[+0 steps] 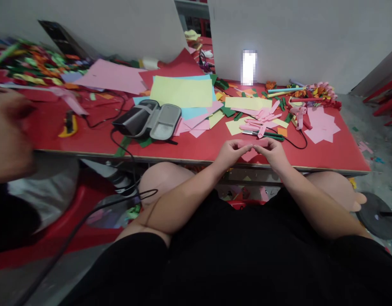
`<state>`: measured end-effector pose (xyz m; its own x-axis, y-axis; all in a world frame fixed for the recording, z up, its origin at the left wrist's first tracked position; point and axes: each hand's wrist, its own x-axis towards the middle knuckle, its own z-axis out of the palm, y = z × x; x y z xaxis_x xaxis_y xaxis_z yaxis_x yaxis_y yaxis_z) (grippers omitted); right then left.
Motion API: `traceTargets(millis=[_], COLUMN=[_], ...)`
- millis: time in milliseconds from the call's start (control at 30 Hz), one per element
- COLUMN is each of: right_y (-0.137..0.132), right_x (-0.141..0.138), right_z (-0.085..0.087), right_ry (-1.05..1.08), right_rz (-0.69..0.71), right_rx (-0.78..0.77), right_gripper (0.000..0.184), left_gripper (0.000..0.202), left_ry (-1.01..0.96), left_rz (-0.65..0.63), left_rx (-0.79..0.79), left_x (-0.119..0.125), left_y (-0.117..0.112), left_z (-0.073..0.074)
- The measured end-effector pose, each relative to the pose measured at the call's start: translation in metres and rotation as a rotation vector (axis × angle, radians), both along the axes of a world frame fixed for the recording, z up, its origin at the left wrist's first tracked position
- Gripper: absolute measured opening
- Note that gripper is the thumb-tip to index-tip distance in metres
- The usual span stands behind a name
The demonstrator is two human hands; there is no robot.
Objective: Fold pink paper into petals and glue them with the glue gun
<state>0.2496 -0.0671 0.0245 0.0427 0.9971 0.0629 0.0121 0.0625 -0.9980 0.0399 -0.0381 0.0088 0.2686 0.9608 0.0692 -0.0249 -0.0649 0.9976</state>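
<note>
Between my two hands, at the table's front edge, is a small folded strip of pink paper [246, 143]. My left hand [231, 152] pinches its left part and my right hand [272, 151] its right part, with the thumbs close together in the middle. Another pink paper piece [249, 155] shows just below the thumbs. Right behind my hands lie scissors with green handles [272, 136] and a pile of folded pink paper pieces [264, 119]. A pink glue gun [299, 115] stands to the right of that pile, its cord curving over the table.
An open grey case [164, 119] sits left of centre, near yellow sheets [183, 91] and pink sheets [111, 76]. Further left are a yellow cutter [69, 124], a second glue gun [68, 100] and a co-worker's arm [11, 136]. Paper flowers [320, 93] lie at the back right.
</note>
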Motion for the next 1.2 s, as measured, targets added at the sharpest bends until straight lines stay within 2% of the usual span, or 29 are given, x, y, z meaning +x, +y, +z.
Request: traceTargets(millis=[167,367,567,700,800,900,1067,1200], right_y=[-0.002,0.000,0.006,0.009,0.010,0.010,0.005,0.002], right_x=[-0.001,-0.001,0.009,0.019,0.027,0.032,0.030,0.021], right_z=[-0.002,-0.002,0.000,0.003,0.005,0.006,0.007,0.001], right_ry=[-0.019,0.025,0.055,0.092,0.034,-0.041,-0.152,-0.174], right_rz=[0.014,-0.039,0.005,0.050,0.092,0.123,0.179,0.214], right_rx=[0.018,0.004,-0.037,-0.073,-0.073,-0.048,-0.023,-0.057], right_gripper=[0.053,0.055,0.051,0.067,0.068,0.063,0.061,0.071], left_gripper=[0.063,0.054,0.061,0.076,0.079,0.067,0.031,0.025], left_ry=[0.038,0.025,0.053,0.063,0.099,0.159,0.221,0.219], left_rz=[-0.007,0.034,0.055,-0.100,-0.188,-0.202,-0.293,-0.369], left_rx=[-0.012,0.019,0.021,-0.052,-0.036,0.065,0.185,0.208], left_x=[-0.001,0.001,-0.002,-0.013,-0.021,-0.024,-0.024,-0.022], left_y=[0.000,-0.004,0.001,0.012,0.020,0.024,0.023,0.021], left_z=[-0.004,0.000,0.001,-0.002,-0.004,-0.005,-0.002,-0.003])
